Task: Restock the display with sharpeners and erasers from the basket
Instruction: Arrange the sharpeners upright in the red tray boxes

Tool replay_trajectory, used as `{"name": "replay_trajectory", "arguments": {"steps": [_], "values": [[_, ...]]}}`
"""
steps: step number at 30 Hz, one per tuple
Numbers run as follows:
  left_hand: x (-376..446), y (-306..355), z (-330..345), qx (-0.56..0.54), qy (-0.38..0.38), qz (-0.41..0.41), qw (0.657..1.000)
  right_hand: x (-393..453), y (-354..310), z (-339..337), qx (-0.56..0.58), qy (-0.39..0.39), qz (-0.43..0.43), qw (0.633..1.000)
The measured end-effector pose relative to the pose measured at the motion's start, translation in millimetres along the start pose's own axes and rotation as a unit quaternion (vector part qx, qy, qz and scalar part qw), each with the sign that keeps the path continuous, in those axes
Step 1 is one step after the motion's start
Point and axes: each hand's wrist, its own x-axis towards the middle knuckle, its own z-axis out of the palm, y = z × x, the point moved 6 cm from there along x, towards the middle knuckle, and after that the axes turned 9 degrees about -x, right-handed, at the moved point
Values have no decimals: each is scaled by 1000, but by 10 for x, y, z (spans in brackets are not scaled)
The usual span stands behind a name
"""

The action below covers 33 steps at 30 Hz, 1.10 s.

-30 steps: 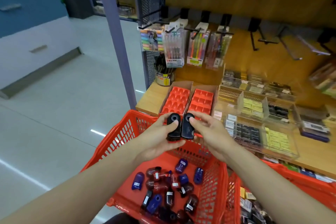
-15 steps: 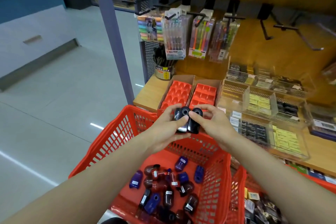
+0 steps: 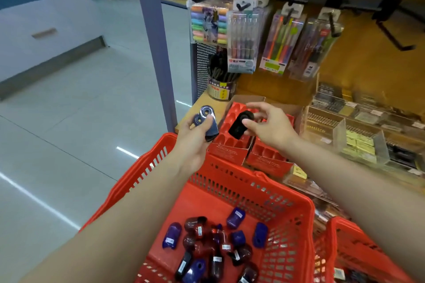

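The red basket [image 3: 232,193] sits right up against the front edge of the wooden shelf [image 3: 202,103], and most of what matters is gathered around it. Down in the basket lies a loose heap of sharpeners [image 3: 213,246], blue, dark red and black ones jumbled together, several showing small white labels. Above the basket's far rim the left hand [image 3: 195,140] grips two dark sharpeners [image 3: 207,122] side by side, fingers curled under them and the thumb laid across the top, their round ends pointing away toward the shelf. Just beside it, also beyond the far rim, the right hand [image 3: 269,126] pinches a single black sharpener [image 3: 240,125] between thumb and forefinger, the other fingers loosely spread above it; that sharpener hangs tilted over the red display tray [image 3: 230,138]. This tray stands in a cardboard box touching the basket's far rim, its moulded pockets showing bare, and a second red tray [image 3: 266,154] stands close against its right side. Further back from the basket, a tin of dark pens [image 3: 222,80] stands on the shelf, and packs of coloured pens [image 3: 243,41] hang from black hooks above it. To the right of the basket's far corner, clear bins of small boxed goods [image 3: 358,138] line the shelf. A second red basket [image 3: 358,250] touches the first one on its right side; I cannot make out its contents.
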Motion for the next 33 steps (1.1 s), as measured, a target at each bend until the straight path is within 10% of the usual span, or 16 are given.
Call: {"name": "replay_trajectory", "arguments": {"steps": [6, 12, 33], "values": [[93, 2, -289, 50, 21, -7, 999, 152, 112, 226, 6, -38, 55, 998], [138, -45, -341, 133, 9, 12, 991, 318, -21, 306, -223, -14, -37, 974], [150, -220, -542, 146, 28, -19, 989, 155, -185, 570, -286, -12, -138, 948]]}}
